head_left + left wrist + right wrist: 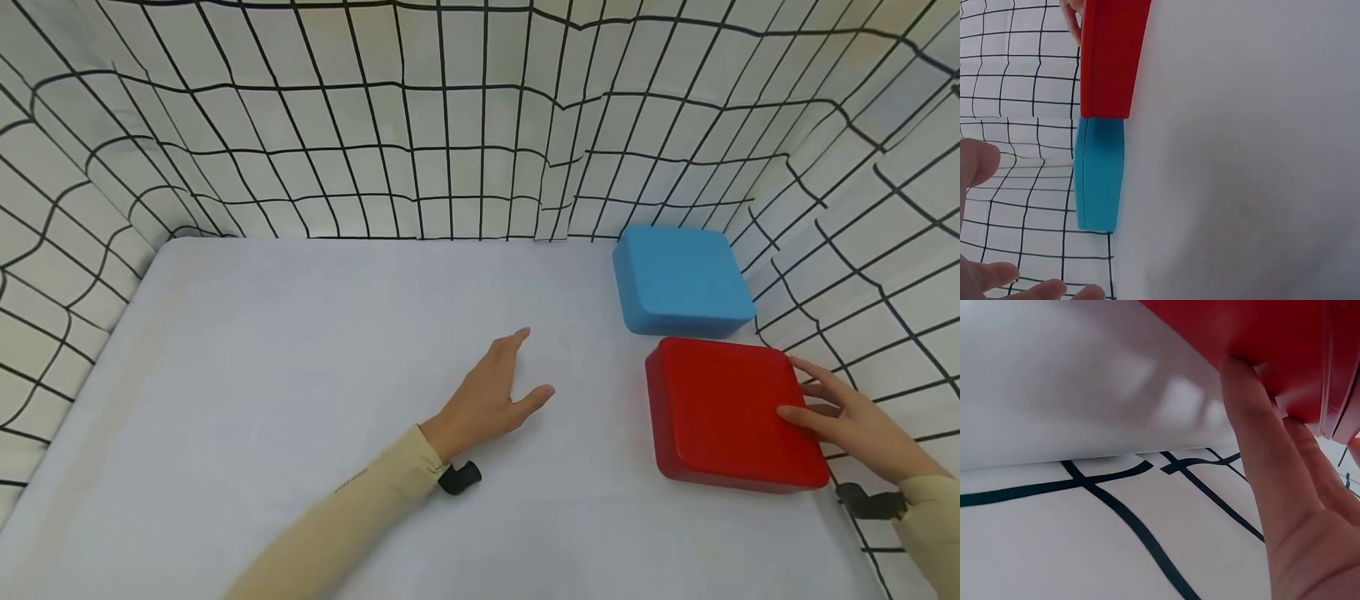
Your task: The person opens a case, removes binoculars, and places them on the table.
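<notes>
A red box [727,408] with rounded corners lies on the right part of the white surface. My right hand [862,429] grips its right side, thumb on the top and fingers against the side wall. In the right wrist view, fingertips [1241,372] touch the red wall low down. My left hand [483,404] hovers over the middle of the surface, holding nothing, its thumb and fingers spread apart. A light blue box [686,279] of similar shape sits just behind the red one. From the left wrist, the blue box [1100,178] appears in line with the red box [1113,59].
White walls with a black grid [465,125] enclose the back and both sides. The right wall [900,275] stands close beside both boxes and my right hand. The white tabletop [300,350] stretches away to the left.
</notes>
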`<action>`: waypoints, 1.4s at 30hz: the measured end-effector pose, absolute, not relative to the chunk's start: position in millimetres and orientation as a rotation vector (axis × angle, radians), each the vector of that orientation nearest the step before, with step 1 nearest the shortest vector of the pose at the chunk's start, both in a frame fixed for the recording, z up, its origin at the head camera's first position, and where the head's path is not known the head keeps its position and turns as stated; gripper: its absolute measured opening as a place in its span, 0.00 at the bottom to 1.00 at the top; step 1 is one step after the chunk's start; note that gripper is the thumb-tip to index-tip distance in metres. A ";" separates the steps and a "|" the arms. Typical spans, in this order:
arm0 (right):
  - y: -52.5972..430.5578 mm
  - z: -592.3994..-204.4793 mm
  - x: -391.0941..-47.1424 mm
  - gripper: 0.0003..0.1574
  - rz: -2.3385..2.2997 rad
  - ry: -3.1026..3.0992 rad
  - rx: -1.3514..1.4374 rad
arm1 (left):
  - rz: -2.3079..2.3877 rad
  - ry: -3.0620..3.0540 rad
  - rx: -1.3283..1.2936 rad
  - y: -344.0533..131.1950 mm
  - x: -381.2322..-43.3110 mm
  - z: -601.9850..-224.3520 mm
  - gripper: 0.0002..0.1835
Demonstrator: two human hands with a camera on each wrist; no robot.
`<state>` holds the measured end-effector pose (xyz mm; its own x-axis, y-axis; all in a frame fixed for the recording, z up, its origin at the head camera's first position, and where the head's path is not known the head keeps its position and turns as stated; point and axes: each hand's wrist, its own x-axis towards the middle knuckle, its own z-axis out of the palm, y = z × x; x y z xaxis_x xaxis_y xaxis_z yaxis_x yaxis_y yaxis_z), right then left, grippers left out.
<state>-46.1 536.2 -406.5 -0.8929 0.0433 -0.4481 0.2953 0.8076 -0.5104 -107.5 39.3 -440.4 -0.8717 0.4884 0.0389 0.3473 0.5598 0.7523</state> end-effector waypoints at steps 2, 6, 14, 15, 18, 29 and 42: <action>537.8 -408.0 -44.9 0.66 -0.839 2.563 0.264 | 1.246 2.528 0.676 47.7 -106.4 -441.0 0.47; 540.3 -408.9 -44.9 0.66 -0.832 2.561 0.269 | 1.344 2.359 0.619 67.0 -104.0 -440.7 0.46; 541.3 -409.3 -47.2 0.67 -0.853 2.547 0.273 | 1.391 2.218 0.571 110.8 -97.9 -441.2 0.45; 540.8 -410.2 -47.3 0.67 -0.867 2.542 0.270 | 1.400 2.202 0.562 115.9 -97.4 -441.4 0.45; 538.7 -413.0 -48.0 0.66 -0.900 2.533 0.262 | 1.421 2.156 0.529 130.8 -96.3 -442.0 0.45; 529.7 -418.8 -49.2 0.63 -0.979 2.506 0.248 | 1.490 2.028 0.481 163.1 -88.2 -443.1 0.45; 523.3 -422.5 -45.7 0.61 -1.048 2.494 0.260 | 1.501 2.051 0.503 162.9 -86.4 -447.3 0.47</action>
